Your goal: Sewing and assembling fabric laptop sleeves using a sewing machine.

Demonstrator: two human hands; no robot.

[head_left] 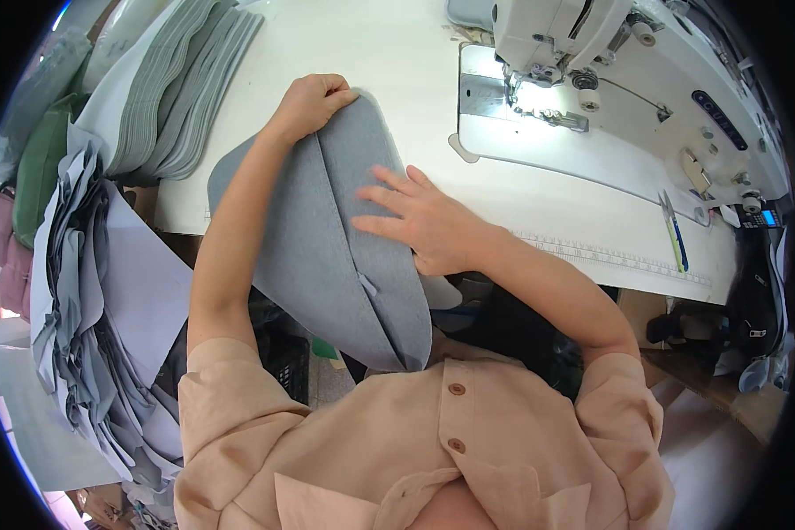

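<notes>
A grey fabric piece (305,230) hangs from the white tabletop over its front edge toward my lap. A dark fold or seam runs lengthwise down it, with a small light tab near its lower part. My left hand (311,104) is closed on the fabric's far edge, fingers curled and thumb along the rim. Across the right part of the same piece lies my right hand (428,216), fingers spread and holding nothing. The underside of the fabric is hidden.
A white sewing machine (592,53) with a lit needle area stands at the back right. Thread snips (673,231) lie near a ruler strip (609,256). Stacked grey fabric pieces (172,97) sit back left; loose cut pieces (88,300) hang at the left.
</notes>
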